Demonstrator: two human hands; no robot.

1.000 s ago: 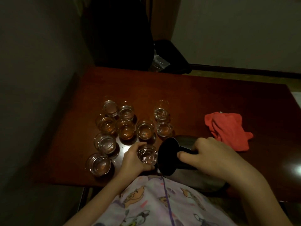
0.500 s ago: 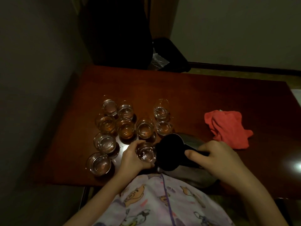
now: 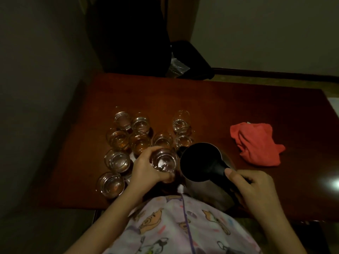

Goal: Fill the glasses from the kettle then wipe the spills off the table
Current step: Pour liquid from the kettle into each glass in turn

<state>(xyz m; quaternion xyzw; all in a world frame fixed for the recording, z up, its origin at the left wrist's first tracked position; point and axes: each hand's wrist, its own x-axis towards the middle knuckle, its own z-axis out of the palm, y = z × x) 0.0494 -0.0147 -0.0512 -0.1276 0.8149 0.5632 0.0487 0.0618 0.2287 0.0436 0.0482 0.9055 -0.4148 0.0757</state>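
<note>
My left hand [image 3: 146, 168] wraps around a small clear glass [image 3: 163, 161] near the table's front edge. Just right of it my right hand [image 3: 254, 187] grips the black handle of a steel kettle [image 3: 200, 162], which is tipped toward that glass with its dark open top facing me. Several more small glasses [image 3: 139, 142] stand in a cluster behind and left of the held one, some with amber liquid, some with clear liquid. A crumpled red cloth [image 3: 256, 143] lies on the dark red table [image 3: 211, 107] to the right.
A wall runs along the table's left side. A dark chair [image 3: 132, 33] and a black bin with a plastic bag [image 3: 187, 61] stand behind the far edge. A bright glare spot [image 3: 333, 183] marks the table at the right. My patterned shirt covers the near edge.
The kettle has swung up and left, closer to the held glass, and my right hand has slid further back along its handle. My left hand stays on the glass.
</note>
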